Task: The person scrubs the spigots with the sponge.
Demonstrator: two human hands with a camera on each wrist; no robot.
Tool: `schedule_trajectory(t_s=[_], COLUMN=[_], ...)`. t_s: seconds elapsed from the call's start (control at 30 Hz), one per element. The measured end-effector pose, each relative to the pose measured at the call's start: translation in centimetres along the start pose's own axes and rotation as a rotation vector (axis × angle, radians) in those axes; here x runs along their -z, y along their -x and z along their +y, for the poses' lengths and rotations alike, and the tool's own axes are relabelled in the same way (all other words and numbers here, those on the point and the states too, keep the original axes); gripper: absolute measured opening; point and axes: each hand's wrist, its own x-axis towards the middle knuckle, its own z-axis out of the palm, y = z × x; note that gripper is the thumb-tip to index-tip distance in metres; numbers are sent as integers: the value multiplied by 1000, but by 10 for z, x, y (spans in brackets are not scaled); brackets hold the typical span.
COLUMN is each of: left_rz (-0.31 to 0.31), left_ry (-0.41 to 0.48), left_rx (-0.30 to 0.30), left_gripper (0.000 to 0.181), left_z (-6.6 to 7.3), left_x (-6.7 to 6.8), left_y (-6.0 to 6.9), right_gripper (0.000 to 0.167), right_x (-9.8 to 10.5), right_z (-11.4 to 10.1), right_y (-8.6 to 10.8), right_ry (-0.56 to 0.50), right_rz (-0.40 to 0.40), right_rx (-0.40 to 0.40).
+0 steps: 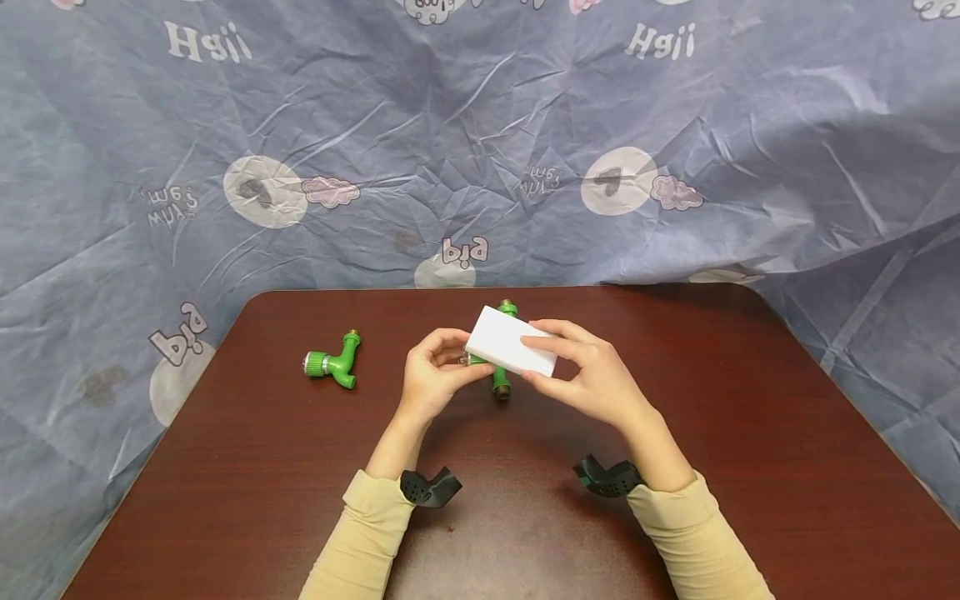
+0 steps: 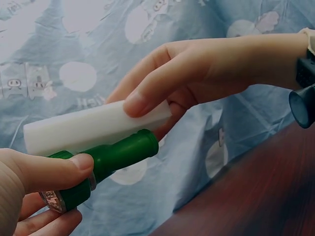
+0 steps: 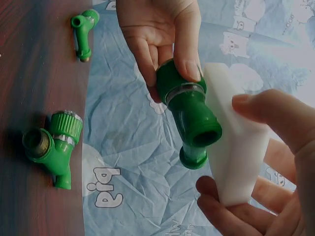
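My left hand (image 1: 435, 375) grips a green plastic tap (image 2: 123, 152) by its ribbed knob, thumb on top and fingers beneath. The tap's open end and spout point away from that hand, above the table. In my right hand (image 1: 596, 375) is a white, sponge-like block (image 1: 506, 340), pinched between thumb and fingers. The block lies along the tap's side in both wrist views; whether they touch, I cannot tell. From the head view, the block covers much of the held tap.
A second green tap (image 1: 341, 362) lies on the brown table (image 1: 262, 467) at the left. Another green tap (image 3: 59, 152) with a brass threaded end rests on the table beyond the hands, partly hidden in the head view. A creased blue-grey patterned cloth (image 1: 480, 150) hangs behind the table.
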Motion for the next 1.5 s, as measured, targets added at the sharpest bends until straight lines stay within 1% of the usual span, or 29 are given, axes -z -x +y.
schedule_trajectory(t_s=[0.07,0.13,0.27,0.3,0.37,0.43,0.53,0.6,0.67,0.73,0.83,0.87,0.93,1.0,1.07,1.17,1.23,1.3,1.4,1.5], left_rz=[-8,-19,-32,-30,-21,-9,-2,-3,-7,-8,-13,-13,-13,-12,-5,-4,-3,-4,8,23], left_ry=[5,2,-12,-13,-7,0,22,26,26,18,14,10,8,15,6,23,38,59,60,40], left_rx=[18,26,15,13,9,9,2,-10,-21,-25,-16,-8,9,8,17,-7,-12,-30,-25,-10], left_gripper=[40,40,40,40,41,42,42,42,42,43,44,44,43,43,43,43,43,44,44,43], left_z=[3,8,18,18,15,9,3,2,3,3,5,9,17,16,22,11,11,5,6,7], left_x=[-1,-2,-4,-4,-4,-3,-1,-1,-1,-1,-2,-2,-3,-3,-3,-1,0,2,4,6], left_y=[0,1,3,3,3,2,0,0,0,0,0,1,2,2,3,1,0,-2,-2,-3], right_gripper=[39,38,38,37,38,39,41,40,40,39,38,39,39,39,40,40,41,40,39,38], right_x=[1,3,9,11,12,11,7,5,4,4,7,8,10,12,13,11,10,9,9,11], right_z=[1,3,4,4,3,1,-3,-4,-5,-4,-1,0,1,1,1,-2,-3,-3,-1,2], right_y=[0,0,1,1,1,0,0,-1,0,0,0,0,1,1,1,0,-1,-1,-1,-1], right_ry=[21,50,82,77,39,-12,-70,-80,-63,-25,49,65,73,42,-5,-70,-93,-101,-92,-47], right_rz=[15,41,123,141,156,133,54,13,8,34,118,149,203,223,201,108,50,23,37,92], right_rx=[-18,-53,-125,-135,-130,-94,-18,14,17,-4,-65,-87,-127,-140,-115,-45,-2,17,8,-40])
